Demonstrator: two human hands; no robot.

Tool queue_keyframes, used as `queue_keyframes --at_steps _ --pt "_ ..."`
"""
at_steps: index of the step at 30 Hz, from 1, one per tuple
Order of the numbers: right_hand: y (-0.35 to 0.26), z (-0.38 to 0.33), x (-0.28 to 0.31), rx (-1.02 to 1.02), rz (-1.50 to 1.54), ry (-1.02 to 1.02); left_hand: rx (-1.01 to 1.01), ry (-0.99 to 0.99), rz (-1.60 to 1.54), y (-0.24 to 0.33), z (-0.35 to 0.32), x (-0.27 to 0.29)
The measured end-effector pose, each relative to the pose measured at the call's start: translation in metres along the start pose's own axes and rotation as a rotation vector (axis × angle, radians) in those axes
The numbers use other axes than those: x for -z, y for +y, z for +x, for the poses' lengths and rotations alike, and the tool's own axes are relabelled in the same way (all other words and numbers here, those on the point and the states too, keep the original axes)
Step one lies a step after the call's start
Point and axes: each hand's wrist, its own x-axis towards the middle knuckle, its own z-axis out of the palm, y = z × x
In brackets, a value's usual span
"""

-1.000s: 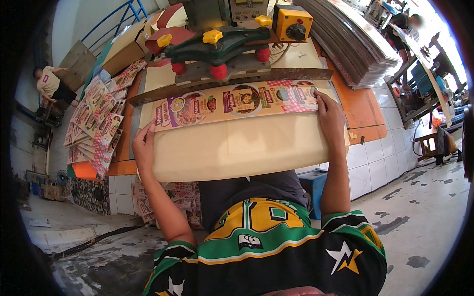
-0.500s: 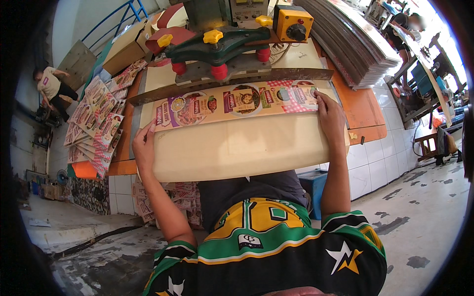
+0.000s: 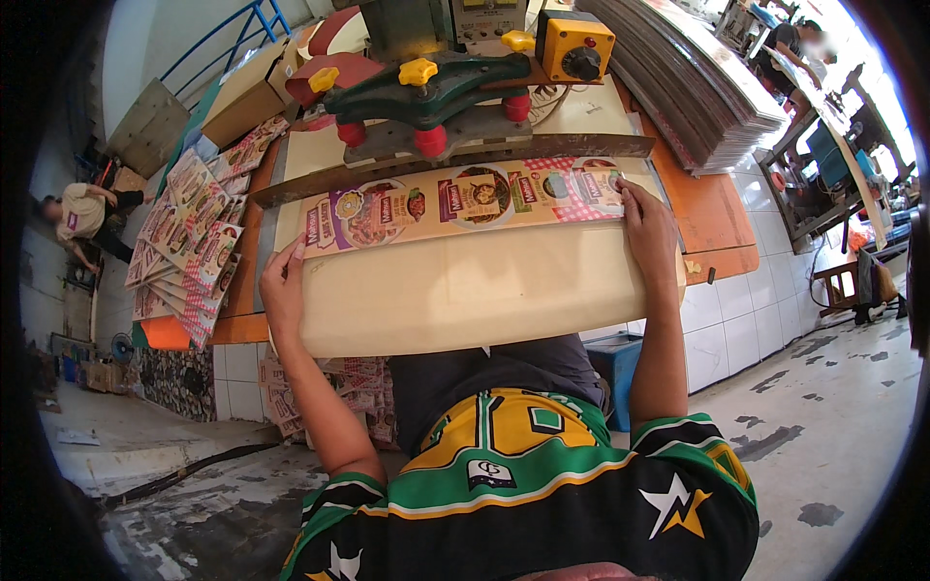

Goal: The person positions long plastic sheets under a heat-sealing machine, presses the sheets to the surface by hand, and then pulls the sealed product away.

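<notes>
A long printed cardboard sheet (image 3: 465, 203) with food pictures lies across a pale board (image 3: 465, 290) in front of me. My left hand (image 3: 283, 290) grips the board's left edge, fingertips touching the sheet's left end. My right hand (image 3: 649, 228) lies flat on the sheet's right end, fingers spread. The sheet's far edge runs under a dark metal bar (image 3: 455, 160) of a green and red press machine (image 3: 426, 82).
A fanned pile of printed sheets (image 3: 189, 242) lies at the left on the orange counter (image 3: 717, 218). A tall stack of flat sheets (image 3: 697, 77) stands at the right. A yellow switch box (image 3: 573, 46) sits behind the press. A person (image 3: 82, 218) crouches at far left; another person (image 3: 790, 39) is at top right.
</notes>
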Motion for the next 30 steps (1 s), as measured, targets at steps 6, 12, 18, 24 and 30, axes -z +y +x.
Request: queue_keyframes --at_steps 6,12,18,24,30 --pt "-0.002 0.0 0.001 -0.004 0.002 -0.005 -0.002 -0.004 0.0 -0.002 0.001 0.0" --pt "-0.002 0.0 0.001 -0.001 0.008 -0.002 0.005 0.001 -0.01 0.001 0.0 0.0" --pt "-0.003 0.001 0.004 -0.036 0.075 -0.038 0.022 0.004 -0.037 -0.003 0.002 -0.001" --pt "-0.007 0.018 0.016 -0.169 0.014 -0.254 0.016 -0.086 -0.071 -0.018 0.022 -0.004" --pt "-0.007 0.032 0.011 -0.119 -0.058 -0.27 0.103 -0.18 0.014 0.001 0.047 -0.008"
